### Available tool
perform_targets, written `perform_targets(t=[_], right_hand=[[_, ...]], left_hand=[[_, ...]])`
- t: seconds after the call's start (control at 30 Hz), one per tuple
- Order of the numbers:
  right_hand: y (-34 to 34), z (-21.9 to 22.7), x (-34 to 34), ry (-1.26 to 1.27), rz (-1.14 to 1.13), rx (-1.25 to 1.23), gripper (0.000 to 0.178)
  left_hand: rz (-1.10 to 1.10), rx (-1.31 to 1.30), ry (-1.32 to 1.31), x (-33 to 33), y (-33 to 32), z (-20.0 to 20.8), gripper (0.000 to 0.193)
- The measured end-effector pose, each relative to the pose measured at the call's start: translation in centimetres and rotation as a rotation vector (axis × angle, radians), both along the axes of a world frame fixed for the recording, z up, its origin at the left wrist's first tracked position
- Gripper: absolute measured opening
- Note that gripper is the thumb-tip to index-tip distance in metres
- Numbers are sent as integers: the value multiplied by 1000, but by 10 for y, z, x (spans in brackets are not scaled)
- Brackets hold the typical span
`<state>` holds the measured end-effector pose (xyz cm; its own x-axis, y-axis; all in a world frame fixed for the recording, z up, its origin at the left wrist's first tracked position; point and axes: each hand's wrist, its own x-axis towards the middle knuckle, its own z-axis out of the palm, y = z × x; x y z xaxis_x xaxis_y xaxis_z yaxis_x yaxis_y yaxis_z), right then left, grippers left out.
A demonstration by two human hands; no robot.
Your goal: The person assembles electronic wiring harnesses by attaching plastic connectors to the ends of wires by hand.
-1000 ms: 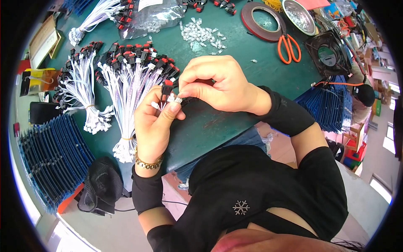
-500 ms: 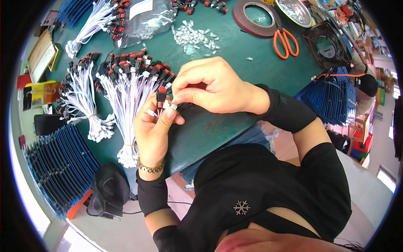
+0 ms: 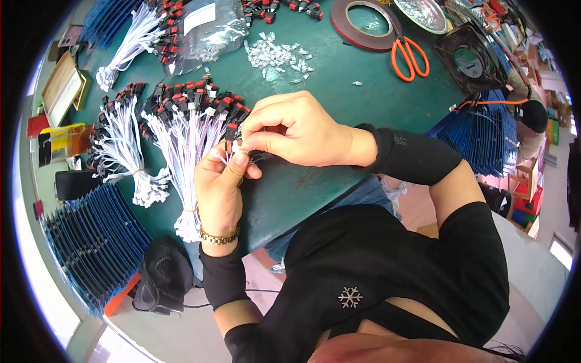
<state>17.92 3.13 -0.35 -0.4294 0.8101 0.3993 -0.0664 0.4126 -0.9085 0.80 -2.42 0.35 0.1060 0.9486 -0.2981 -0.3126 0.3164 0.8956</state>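
My left hand point(image 3: 219, 190) is closed on a white wire connector point(image 3: 236, 147) in front of my chest, thumb pressed on top. A black part with a red top point(image 3: 232, 130), like a small switch, stands up just beyond it, and thin wires trail between the fingers. My right hand point(image 3: 305, 130) comes from the right with thumb and forefinger pinched at the same connector; its fingertips partly hide it. Beside my left hand lies a bundle of white cables point(image 3: 184, 145) with black-and-red ends, tied near the bottom.
Another cable bundle point(image 3: 126, 145) lies further left. Small clear plastic pieces point(image 3: 275, 55) are heaped beyond my hands, near a plastic bag point(image 3: 209, 36). Orange-handled scissors point(image 3: 410, 59), a tape roll point(image 3: 366, 42) and a fan point(image 3: 469, 59) lie at the far right. Stacked blue panels point(image 3: 97, 242) stand left.
My right hand has shifted slightly left and down, its fingertips closer over the connector. My left hand keeps its hold, and the view has moved a little.
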Motion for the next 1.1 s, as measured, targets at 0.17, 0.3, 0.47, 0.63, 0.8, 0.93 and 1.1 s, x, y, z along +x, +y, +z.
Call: perform_targets(t=[0.17, 0.3, 0.47, 0.63, 0.8, 0.93, 1.1], right_hand=[[0, -4, -3, -35, -22, -25, 5], [-1, -5, -4, -39, 23, -21, 4], [-6, -1, -7, 93, 90, -272, 4], [-1, 6, -2, 156, 133, -384, 5], [2, 6, -3, 103, 123, -244, 7], [1, 7, -3, 60, 96, -187, 6], [-2, 7, -5, 6, 62, -210, 6]], left_hand=[[7, -58, -9, -2, 2, 1, 9], [8, -90, 31, -3, 3, -1, 10], [-34, -122, -16, -7, 2, -3, 12], [-46, -38, -26, -8, 2, 13, 13], [-80, 72, -2, -13, 3, 13, 14], [-109, -63, 53, -11, 3, 14, 14], [-91, -66, 52, -8, 0, 13, 13]])
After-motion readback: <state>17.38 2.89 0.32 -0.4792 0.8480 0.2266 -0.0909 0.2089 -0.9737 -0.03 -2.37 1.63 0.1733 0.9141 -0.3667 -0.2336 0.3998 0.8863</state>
